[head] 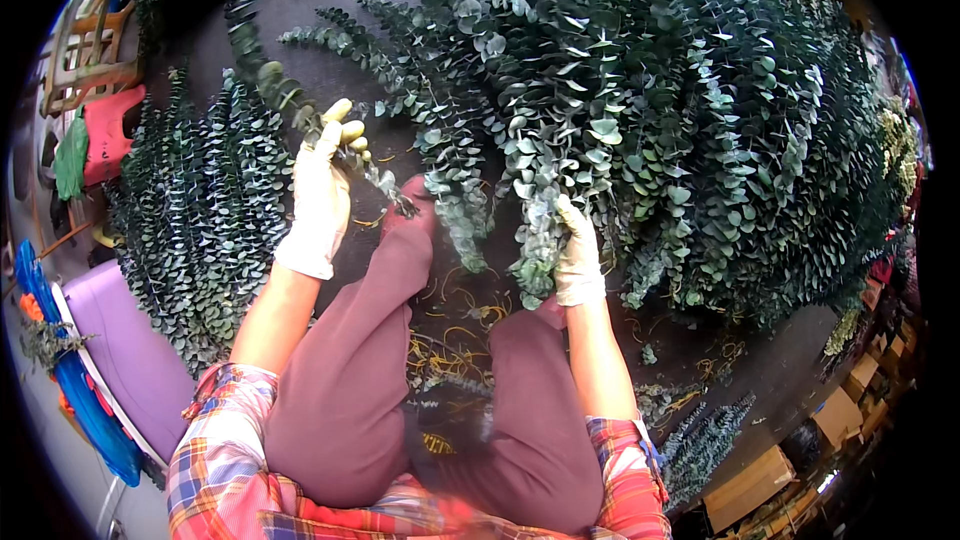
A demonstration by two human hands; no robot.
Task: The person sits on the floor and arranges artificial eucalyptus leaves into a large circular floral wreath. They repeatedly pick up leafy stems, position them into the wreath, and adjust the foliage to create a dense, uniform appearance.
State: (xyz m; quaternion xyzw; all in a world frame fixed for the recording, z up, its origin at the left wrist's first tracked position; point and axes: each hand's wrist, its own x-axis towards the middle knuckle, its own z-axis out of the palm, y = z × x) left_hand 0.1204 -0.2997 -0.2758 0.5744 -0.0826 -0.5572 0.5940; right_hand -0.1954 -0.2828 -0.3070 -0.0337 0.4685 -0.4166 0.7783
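Observation:
My left hand (326, 184), in a pale glove with yellowish fingertips, holds a eucalyptus stem (274, 79) whose leafy length runs up and to the left. The stem's lower end points down to the right, over my shoe. My right hand (577, 251), gloved the same way, touches the right side of the lower end of a eucalyptus branch (538, 240) at the edge of a large pile of eucalyptus (675, 112). Its fingers are partly hidden by leaves, so I cannot tell whether they grip it. Another eucalyptus bunch (210, 217) lies left of my left forearm.
Yellow strands (450, 352) and leaf scraps litter the dark floor between my legs. A purple surface (127, 345) and a blue plastic thing (82, 397) stand at left, below a red plastic stool (112, 135). Cardboard pieces (750, 487) and a small eucalyptus bunch (705, 442) lie lower right.

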